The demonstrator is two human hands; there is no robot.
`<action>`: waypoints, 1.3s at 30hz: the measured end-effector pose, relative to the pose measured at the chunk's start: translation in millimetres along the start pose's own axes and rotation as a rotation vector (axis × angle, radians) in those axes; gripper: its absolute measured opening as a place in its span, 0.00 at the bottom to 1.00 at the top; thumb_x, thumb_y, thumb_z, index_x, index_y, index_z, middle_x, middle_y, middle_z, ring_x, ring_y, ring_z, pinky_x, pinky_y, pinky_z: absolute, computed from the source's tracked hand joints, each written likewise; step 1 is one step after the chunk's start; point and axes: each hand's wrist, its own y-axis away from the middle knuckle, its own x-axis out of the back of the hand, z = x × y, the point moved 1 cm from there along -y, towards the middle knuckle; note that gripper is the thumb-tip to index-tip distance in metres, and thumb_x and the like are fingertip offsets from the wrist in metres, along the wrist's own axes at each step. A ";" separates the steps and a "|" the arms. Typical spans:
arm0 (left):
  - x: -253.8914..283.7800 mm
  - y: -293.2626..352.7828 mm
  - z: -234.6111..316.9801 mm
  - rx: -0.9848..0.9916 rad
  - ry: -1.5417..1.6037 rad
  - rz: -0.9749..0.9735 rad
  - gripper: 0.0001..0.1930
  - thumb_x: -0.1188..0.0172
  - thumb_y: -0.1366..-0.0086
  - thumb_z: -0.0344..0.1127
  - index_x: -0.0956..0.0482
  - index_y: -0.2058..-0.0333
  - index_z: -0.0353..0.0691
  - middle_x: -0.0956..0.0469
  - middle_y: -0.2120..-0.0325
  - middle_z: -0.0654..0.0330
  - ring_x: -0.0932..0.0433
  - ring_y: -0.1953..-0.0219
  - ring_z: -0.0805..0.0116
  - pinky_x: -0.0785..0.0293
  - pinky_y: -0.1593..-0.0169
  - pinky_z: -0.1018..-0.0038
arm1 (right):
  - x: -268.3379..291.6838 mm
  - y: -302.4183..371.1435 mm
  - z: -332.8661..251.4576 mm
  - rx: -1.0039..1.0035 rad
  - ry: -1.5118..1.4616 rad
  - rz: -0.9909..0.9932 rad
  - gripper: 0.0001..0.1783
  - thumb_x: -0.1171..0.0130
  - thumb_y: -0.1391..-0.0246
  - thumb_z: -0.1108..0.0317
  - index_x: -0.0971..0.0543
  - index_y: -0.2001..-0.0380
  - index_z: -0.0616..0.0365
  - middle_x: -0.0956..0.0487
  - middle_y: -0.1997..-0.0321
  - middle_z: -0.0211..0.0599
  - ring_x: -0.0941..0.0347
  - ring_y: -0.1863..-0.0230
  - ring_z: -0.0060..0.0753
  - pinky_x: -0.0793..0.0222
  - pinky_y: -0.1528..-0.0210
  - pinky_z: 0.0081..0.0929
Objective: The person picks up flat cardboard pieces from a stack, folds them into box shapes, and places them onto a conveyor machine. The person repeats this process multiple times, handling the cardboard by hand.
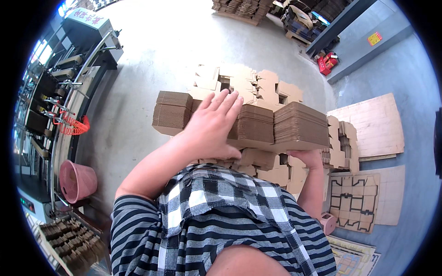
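In front of my body is a thick stack of brown die-cut cardboard blanks [301,126], with its layered edges facing up. My left hand [214,122] lies across the stack's left part, fingers stretched out and thumb apart. Under the right end, my right hand [306,158] grips the stack from below; its fingers are mostly hidden. Behind and beneath lie more light-brown cardboard blanks [239,83] with cut-out notches. What bears the stack's middle is hidden.
At left stands a long machine [69,92] with a coiled red hose [76,125] and a pink basket [78,181]. Flat boards [368,124] and a cutting die [353,202] lie at right. A fire extinguisher [328,62] stands by the wall. Further cardboard piles [241,10] are at the back.
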 end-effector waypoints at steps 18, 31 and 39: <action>-38.3 -23.7 11.0 0.088 -0.173 -0.118 0.55 0.30 0.59 0.62 0.41 0.42 0.24 0.30 0.51 0.45 0.34 0.44 0.51 0.43 0.38 0.61 | -4.1 6.0 -20.4 0.057 0.162 -0.045 0.28 0.22 0.69 0.69 0.20 0.59 0.59 0.19 0.60 0.35 0.24 0.57 0.30 0.26 0.54 0.31; -38.5 -15.8 9.4 0.006 -0.021 0.123 0.53 0.27 0.60 0.54 0.42 0.38 0.34 0.37 0.41 0.46 0.36 0.40 0.51 0.47 0.34 0.59 | -9.5 13.1 -8.5 -0.005 0.120 0.002 0.29 0.22 0.68 0.69 0.22 0.58 0.60 0.20 0.59 0.34 0.25 0.58 0.27 0.26 0.55 0.28; -36.7 -21.7 14.5 -0.143 0.095 0.067 0.45 0.31 0.53 0.49 0.40 0.37 0.47 0.42 0.36 0.52 0.38 0.38 0.49 0.45 0.35 0.55 | -6.0 11.7 -13.0 0.066 0.108 0.022 0.29 0.22 0.69 0.70 0.21 0.58 0.59 0.20 0.59 0.34 0.25 0.57 0.28 0.26 0.55 0.28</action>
